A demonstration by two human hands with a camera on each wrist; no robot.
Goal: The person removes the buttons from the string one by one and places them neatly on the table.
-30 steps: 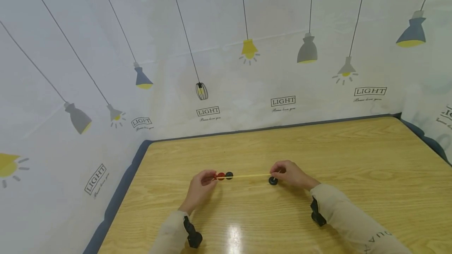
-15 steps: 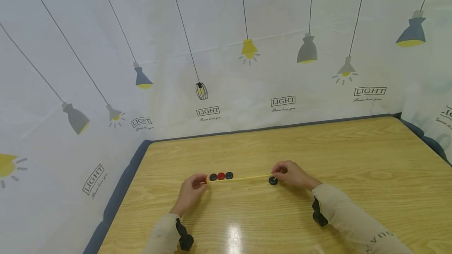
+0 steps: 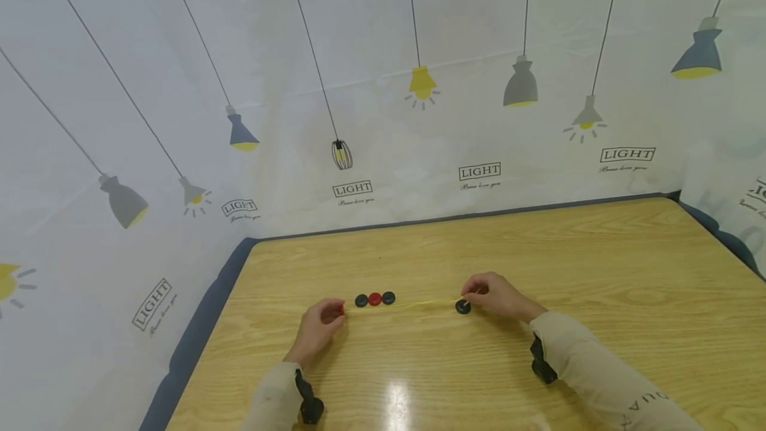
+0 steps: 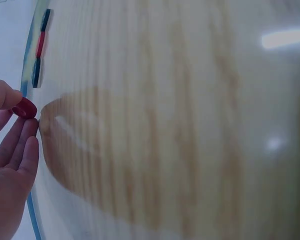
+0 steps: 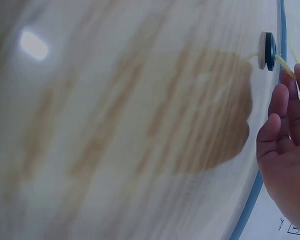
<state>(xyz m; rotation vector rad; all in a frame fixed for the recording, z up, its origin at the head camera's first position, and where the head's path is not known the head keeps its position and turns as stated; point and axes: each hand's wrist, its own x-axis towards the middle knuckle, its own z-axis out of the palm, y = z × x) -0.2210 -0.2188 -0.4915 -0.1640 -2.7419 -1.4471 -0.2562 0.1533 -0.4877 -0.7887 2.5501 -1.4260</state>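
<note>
In the head view, a thin yellow string [image 3: 402,305] runs between my two hands above the wooden table. My left hand [image 3: 317,330] pinches a small red disc [image 4: 25,108] with a hole in its face. Whether the string passes through that hole, I cannot tell. With thumb and fingertips, my right hand [image 3: 497,294] grips the string near its other end. Just below those fingers is a black disc [image 3: 463,306], and the right wrist view shows yellow string [image 5: 282,62] coming from its middle. My other fingers are loosely bent.
A black disc [image 3: 362,300], a red disc [image 3: 375,298] and another black disc [image 3: 389,297] lie in a touching row on the table [image 3: 538,364], between my hands. Behind the table hangs a pale lamp-printed cloth [image 3: 413,151].
My left hand has moved left and slightly nearer with the red disc, uncovering the left black disc of the row. The string looks slacker. My right hand has hardly moved.
</note>
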